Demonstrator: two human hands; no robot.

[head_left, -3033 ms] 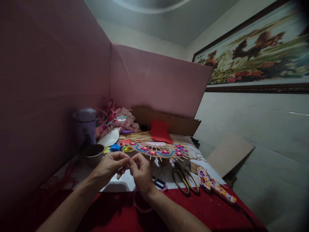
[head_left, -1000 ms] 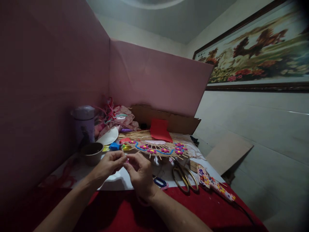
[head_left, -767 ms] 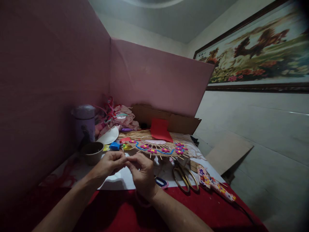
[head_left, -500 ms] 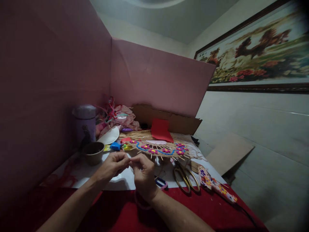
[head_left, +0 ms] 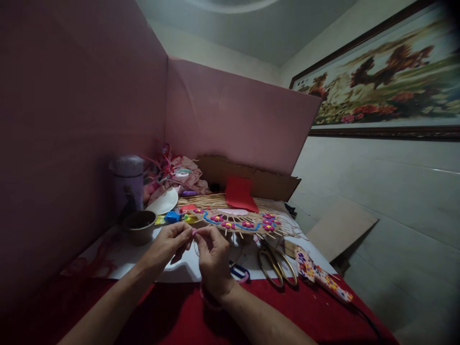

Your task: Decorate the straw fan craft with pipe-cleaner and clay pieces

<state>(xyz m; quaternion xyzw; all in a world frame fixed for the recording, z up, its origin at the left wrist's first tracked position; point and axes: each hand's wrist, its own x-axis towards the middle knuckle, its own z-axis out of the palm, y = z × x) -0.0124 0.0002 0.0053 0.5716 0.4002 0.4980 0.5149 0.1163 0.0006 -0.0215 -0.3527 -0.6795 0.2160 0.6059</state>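
My left hand (head_left: 172, 242) and my right hand (head_left: 212, 254) meet at the fingertips above the white sheet. Both are closed in a pinch on a small pink piece (head_left: 194, 231), mostly covered by the fingers. A pink strand (head_left: 210, 305) curves below my right wrist and shows again to its right; I cannot tell if it joins the piece. Just beyond the hands lies a fan-shaped brown panel (head_left: 251, 226) with thin sticks along its edge, magenta-and-yellow flowers and a wavy blue line. A dark blue frame-like object (head_left: 239, 271) lies right of my right hand.
Gold-handled scissors (head_left: 276, 263) and a flower-patterned glue gun (head_left: 319, 275) with a cord lie at right. At left stand a bowl (head_left: 139, 227) and a purple canister (head_left: 127, 187). Behind are thin sticks (head_left: 201, 201), red paper (head_left: 240, 192), a blue packet (head_left: 173, 216) and cardboard (head_left: 247, 175).
The pink piece now shows between my fingertips, where little of it was visible before. My fingers have shifted slightly and a lower left finger has stretched out. Other things stay put.
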